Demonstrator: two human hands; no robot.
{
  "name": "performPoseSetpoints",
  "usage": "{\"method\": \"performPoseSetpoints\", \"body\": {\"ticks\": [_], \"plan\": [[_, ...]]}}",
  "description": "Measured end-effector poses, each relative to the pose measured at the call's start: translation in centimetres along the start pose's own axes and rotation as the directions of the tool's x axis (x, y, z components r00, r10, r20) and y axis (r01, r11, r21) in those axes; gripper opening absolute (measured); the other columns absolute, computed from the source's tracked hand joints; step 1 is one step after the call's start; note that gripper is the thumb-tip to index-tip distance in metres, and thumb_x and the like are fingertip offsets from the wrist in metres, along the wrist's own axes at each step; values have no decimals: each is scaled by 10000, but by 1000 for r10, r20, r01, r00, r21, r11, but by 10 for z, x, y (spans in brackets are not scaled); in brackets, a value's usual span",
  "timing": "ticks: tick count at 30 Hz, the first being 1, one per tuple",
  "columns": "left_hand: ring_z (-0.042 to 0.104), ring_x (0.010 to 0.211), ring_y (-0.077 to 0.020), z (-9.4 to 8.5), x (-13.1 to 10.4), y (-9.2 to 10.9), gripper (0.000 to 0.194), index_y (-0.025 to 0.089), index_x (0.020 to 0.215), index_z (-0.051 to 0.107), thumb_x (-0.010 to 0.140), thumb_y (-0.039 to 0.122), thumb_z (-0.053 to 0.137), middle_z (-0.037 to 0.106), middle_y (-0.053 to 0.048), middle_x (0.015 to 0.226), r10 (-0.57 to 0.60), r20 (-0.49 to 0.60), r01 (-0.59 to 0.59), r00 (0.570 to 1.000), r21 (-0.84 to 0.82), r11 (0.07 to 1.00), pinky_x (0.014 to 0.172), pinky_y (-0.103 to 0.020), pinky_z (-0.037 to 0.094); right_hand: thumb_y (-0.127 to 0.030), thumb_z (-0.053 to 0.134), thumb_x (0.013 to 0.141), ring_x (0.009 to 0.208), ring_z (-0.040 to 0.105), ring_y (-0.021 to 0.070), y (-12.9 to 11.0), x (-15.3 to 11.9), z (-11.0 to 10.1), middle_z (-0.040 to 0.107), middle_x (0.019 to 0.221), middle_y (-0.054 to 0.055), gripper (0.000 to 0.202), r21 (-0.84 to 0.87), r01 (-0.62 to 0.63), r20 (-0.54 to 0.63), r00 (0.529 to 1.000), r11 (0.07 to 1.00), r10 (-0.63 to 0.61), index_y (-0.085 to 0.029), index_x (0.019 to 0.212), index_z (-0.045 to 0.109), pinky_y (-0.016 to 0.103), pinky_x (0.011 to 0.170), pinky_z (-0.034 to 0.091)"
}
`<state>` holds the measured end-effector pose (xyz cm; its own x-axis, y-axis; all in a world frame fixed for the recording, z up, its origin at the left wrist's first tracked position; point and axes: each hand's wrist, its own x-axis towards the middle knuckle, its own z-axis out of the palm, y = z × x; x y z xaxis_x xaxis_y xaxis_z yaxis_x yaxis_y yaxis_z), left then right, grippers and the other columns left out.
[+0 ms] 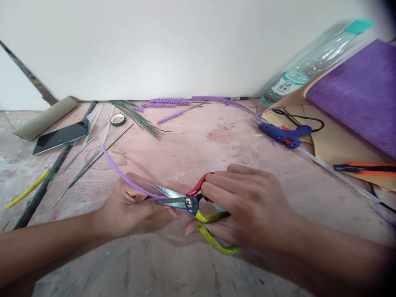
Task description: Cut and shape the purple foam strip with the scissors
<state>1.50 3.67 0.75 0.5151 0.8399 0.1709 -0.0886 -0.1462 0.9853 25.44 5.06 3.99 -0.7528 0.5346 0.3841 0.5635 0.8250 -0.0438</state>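
Note:
A thin purple strip curves down from the left and passes into my left hand, whose fingers are pinched on it. My right hand grips scissors with one red handle and one yellow-green handle. The scissor blades point left and stand apart, lying over the strip beside my left fingertips. Part of the strip is hidden behind the blades and my fingers.
Green wire stems, purple beaded stems and green tape lie near the wall. A phone and cardboard tube are left. A blue glue gun, bottle, purple sheet and orange-black cutter are right.

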Motion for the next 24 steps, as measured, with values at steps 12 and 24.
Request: {"method": "performPoseSetpoints", "body": {"ticks": [12,24], "plan": [[764,802,-231,-1,0,-4,170,167,951,844,920,186,678,826,-100,922,-45,26,47,999,-87,995,760,-303,596,-527,629,932,502,446,126,4,-4,0,514,536,-43,452,-75,53,-20,998,996,-55,-205,634,522,302,565,296],[739,725,-216,4,3,-6,163,147,835,841,894,204,700,781,-72,721,-121,38,125,992,-152,980,715,-285,586,-461,673,895,515,487,130,2,-4,4,565,559,-37,385,-5,18,7,1000,1000,-17,-202,644,540,308,565,286]]}}
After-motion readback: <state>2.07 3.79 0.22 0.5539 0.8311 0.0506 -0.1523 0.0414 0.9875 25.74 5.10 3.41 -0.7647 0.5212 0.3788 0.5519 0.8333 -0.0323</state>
